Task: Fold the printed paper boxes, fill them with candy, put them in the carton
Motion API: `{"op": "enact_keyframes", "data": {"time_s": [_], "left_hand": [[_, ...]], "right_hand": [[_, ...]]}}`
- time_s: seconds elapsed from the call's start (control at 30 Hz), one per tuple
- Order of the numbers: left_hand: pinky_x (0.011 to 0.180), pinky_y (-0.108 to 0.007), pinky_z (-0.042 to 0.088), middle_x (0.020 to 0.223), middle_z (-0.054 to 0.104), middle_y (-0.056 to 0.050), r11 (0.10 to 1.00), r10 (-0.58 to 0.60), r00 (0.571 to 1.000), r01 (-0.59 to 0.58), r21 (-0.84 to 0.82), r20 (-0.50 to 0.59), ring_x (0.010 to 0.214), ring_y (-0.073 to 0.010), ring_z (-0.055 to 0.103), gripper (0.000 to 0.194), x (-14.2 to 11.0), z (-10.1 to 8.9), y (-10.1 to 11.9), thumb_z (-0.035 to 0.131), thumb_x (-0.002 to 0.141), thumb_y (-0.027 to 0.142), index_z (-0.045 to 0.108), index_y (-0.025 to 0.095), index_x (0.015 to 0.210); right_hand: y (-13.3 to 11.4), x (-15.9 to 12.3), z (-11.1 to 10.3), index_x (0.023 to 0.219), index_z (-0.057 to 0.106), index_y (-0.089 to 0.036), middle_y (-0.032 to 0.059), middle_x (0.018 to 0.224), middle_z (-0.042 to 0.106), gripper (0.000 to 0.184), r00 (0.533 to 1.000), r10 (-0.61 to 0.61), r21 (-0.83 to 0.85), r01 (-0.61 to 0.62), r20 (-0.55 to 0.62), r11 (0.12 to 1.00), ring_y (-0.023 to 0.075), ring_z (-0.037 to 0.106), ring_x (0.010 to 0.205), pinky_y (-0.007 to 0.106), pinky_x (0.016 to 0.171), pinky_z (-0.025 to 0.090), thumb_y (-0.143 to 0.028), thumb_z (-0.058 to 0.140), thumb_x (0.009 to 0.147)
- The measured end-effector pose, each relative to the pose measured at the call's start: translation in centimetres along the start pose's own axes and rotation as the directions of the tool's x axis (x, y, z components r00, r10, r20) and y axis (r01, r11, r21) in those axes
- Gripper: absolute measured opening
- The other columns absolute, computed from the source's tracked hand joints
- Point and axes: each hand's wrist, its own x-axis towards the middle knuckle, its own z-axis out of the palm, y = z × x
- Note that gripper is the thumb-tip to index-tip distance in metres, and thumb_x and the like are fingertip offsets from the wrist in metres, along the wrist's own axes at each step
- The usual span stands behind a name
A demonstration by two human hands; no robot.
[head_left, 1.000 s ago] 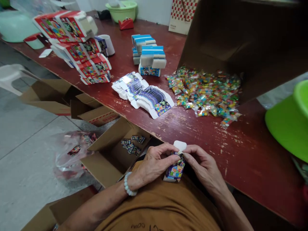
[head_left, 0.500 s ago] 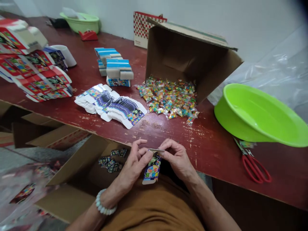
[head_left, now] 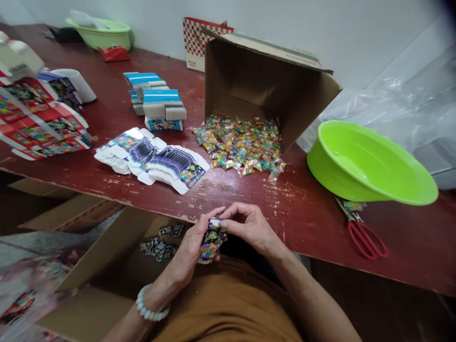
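Observation:
My left hand grips a small printed carton just below the near edge of the red table. My right hand pinches the carton's white top flap with curled fingers. A pale bead bracelet circles my left wrist. An open cardboard box with several finished small cartons at its bottom stands below my left hand. A fanned pile of flat printed carton blanks lies on the table ahead.
A tipped cardboard box spills wrapped sweets. A bright green basin and red scissors are at the right. Blue carton stacks, red carton stacks, a pale green basin, a red tape dispenser.
The white top flap, standing up a second ago, is now folded down onto the carton. The view has swung to the right, bringing the green basin and scissors into sight.

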Motion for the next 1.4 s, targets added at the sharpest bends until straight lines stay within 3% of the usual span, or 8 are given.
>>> {"op": "enact_keyframes", "data": {"time_s": [0.1, 0.2, 0.47, 0.63, 0.73, 1.03, 1.23, 1.4], "left_hand": [[0.054, -0.026, 0.054, 0.107, 0.071, -0.007, 0.999, 0.015, 1.0, -0.016, 0.028, 0.009, 0.06, -0.0136, 0.06, 0.056, 0.1, -0.3, 0.1, 0.049, 0.091, 0.061, 0.06, 0.03, 0.136], [0.052, -0.025, 0.054, 0.113, 0.069, -0.008, 0.999, 0.035, 0.999, -0.035, 0.016, -0.018, 0.061, -0.0128, 0.057, 0.053, 0.2, -0.3, 0.0, 0.056, 0.089, 0.058, 0.064, 0.029, 0.132], [0.049, -0.022, 0.053, 0.102, 0.07, -0.008, 0.993, -0.007, 1.0, 0.008, -0.116, 0.01, 0.06, -0.0117, 0.056, 0.055, 0.4, 0.5, -0.3, 0.057, 0.09, 0.054, 0.061, 0.023, 0.135], [0.047, -0.023, 0.052, 0.08, 0.069, -0.004, 0.99, -0.041, 0.998, 0.045, -0.134, 0.037, 0.056, -0.0132, 0.057, 0.055, 0.7, 0.4, -0.4, 0.059, 0.088, 0.054, 0.063, 0.023, 0.132], [0.045, -0.023, 0.052, 0.072, 0.065, -0.002, 0.986, -0.068, 0.998, 0.07, -0.151, 0.017, 0.053, -0.013, 0.055, 0.055, 0.8, 0.2, -0.6, 0.06, 0.087, 0.055, 0.064, 0.023, 0.131], [0.05, -0.021, 0.051, 0.097, 0.071, -0.006, 0.991, -0.054, 0.997, 0.061, -0.123, 0.061, 0.059, -0.0102, 0.054, 0.057, 1.0, -0.1, -1.0, 0.058, 0.088, 0.058, 0.06, 0.027, 0.137], [0.048, -0.022, 0.051, 0.106, 0.072, -0.008, 0.982, -0.071, 0.997, 0.069, -0.175, -0.002, 0.059, -0.0118, 0.058, 0.057, 1.1, 0.2, -0.8, 0.056, 0.09, 0.056, 0.056, 0.029, 0.14], [0.078, -0.023, 0.057, 0.132, 0.065, -0.008, 0.961, -0.033, 0.997, 0.011, -0.276, -0.076, 0.103, -0.0209, 0.065, 0.048, 1.5, 0.7, -0.6, 0.06, 0.089, 0.052, 0.066, 0.025, 0.129]], "right_hand": [[0.2, 0.2, 0.2, 0.068, 0.064, -0.017, 0.0002, 0.069, 0.067, 0.029, 0.998, 0.016, -0.004, -0.016, -0.061, 1.0, 0.0113, 0.058, 0.056, 0.026, 0.054, 0.051, -0.041, 0.08, 0.07], [0.6, 0.0, 0.0, 0.072, 0.067, -0.017, 0.0011, 0.07, 0.067, 0.018, 0.986, -0.119, -0.223, 0.091, -0.115, 0.971, 0.0119, 0.058, 0.06, 0.026, 0.059, 0.05, -0.033, 0.076, 0.076], [0.2, -0.8, -0.9, 0.078, 0.065, -0.02, 0.0016, 0.082, 0.066, 0.011, 0.942, -0.333, -0.523, 0.305, 0.043, 0.796, 0.0123, 0.058, 0.071, 0.025, 0.067, 0.047, -0.023, 0.062, 0.088], [0.6, -0.3, -1.0, 0.086, 0.067, -0.02, 0.0014, 0.089, 0.073, 0.006, 0.98, -0.197, -0.45, 0.184, 0.02, 0.874, 0.0101, 0.059, 0.062, 0.023, 0.058, 0.046, -0.019, 0.062, 0.087], [0.8, -0.1, -0.9, 0.089, 0.072, -0.02, 0.0031, 0.09, 0.074, 0.01, 0.965, -0.259, -0.473, 0.239, 0.023, 0.848, 0.0135, 0.066, 0.076, 0.025, 0.069, 0.051, -0.016, 0.063, 0.086], [0.1, 0.3, -1.0, 0.079, 0.07, -0.019, 0.0019, 0.087, 0.073, 0.012, 0.929, -0.35, -0.539, 0.359, 0.123, 0.762, 0.0127, 0.065, 0.076, 0.025, 0.071, 0.05, -0.009, 0.064, 0.081], [0.5, -0.1, -0.2, 0.078, 0.07, -0.019, 0.0013, 0.084, 0.07, 0.013, 0.959, -0.283, -0.41, 0.257, -0.002, 0.875, 0.0122, 0.062, 0.074, 0.025, 0.069, 0.05, -0.024, 0.065, 0.088], [2.0, -1.0, 0.8, 0.093, 0.072, -0.022, 0.0047, 0.1, 0.068, 0.012, 0.921, -0.384, -0.438, 0.323, -0.057, 0.839, 0.0151, 0.064, 0.095, 0.03, 0.087, 0.051, -0.023, 0.06, 0.092]]}}
